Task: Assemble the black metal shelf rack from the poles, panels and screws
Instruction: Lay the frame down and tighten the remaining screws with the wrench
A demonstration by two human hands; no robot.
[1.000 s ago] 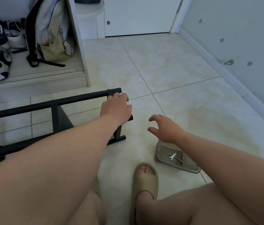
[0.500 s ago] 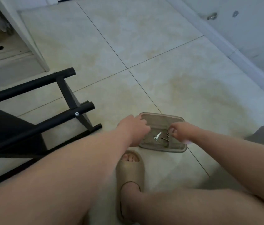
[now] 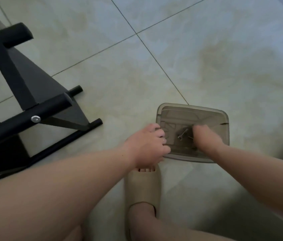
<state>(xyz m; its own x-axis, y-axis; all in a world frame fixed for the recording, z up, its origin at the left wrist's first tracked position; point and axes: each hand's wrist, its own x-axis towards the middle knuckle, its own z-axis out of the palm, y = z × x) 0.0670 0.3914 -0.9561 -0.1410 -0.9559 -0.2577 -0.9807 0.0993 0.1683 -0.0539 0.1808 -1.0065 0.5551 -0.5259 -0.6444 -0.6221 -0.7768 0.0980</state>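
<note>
The partly built black rack [image 3: 33, 101] lies on its side on the floor at the left, with a silver screw [image 3: 35, 119] in one pole. A translucent grey tray [image 3: 193, 108] sits on the tiles ahead of me and holds a small wrench [image 3: 182, 133] and a few screws. My left hand [image 3: 147, 145] grips the tray's left rim with curled fingers. My right hand [image 3: 205, 138] reaches down into the tray just right of the wrench. Its fingertips are hidden, so whether they pinch anything is unclear.
My foot in a beige slipper [image 3: 142, 188] rests on the floor just below the tray. My bare legs fill the bottom of the view. Pale floor tiles [image 3: 207, 49] stretch beyond the tray and to its right.
My left hand left the rack's pole and moved to the tray's rim. My right hand dropped into the tray. My view tilted down and came closer to the tray.
</note>
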